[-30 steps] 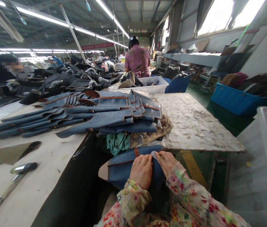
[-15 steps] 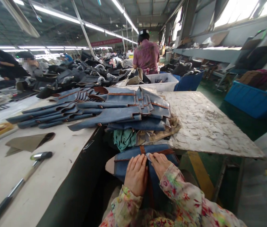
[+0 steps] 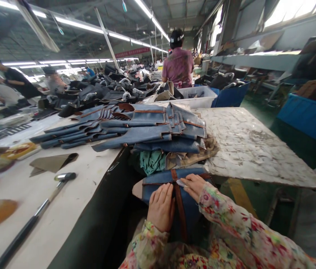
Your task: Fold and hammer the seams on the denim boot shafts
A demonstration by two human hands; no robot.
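On my lap, below the table edge, lies a blue leather-like piece (image 3: 158, 178) with brown strips and a pale pointed end at its left. My left hand (image 3: 161, 205) rests on it, fingers stretched out side by side and pressing beside the crossing of the brown strips. A small whitish flat piece (image 3: 180, 183) pokes out from under the fingers of my right hand (image 3: 194, 185), which is closed around it. Its far part is hidden, so its kind is unclear. The piece's lower part falls into shadow between my arms.
A pile of similar blue pieces (image 3: 146, 127) sits ahead, above a green cloth (image 3: 152, 161). On the left table lie a hammer (image 3: 42, 209) and a folded tan piece (image 3: 53, 163). Beyond are a white bin (image 3: 197, 98), a blue crate (image 3: 309, 116) and a co-worker (image 3: 178, 65).
My right hand has slid right, away from my left hand, with the whitish piece in its fingers. My left hand stays nearly in place. The view has turned slightly left.
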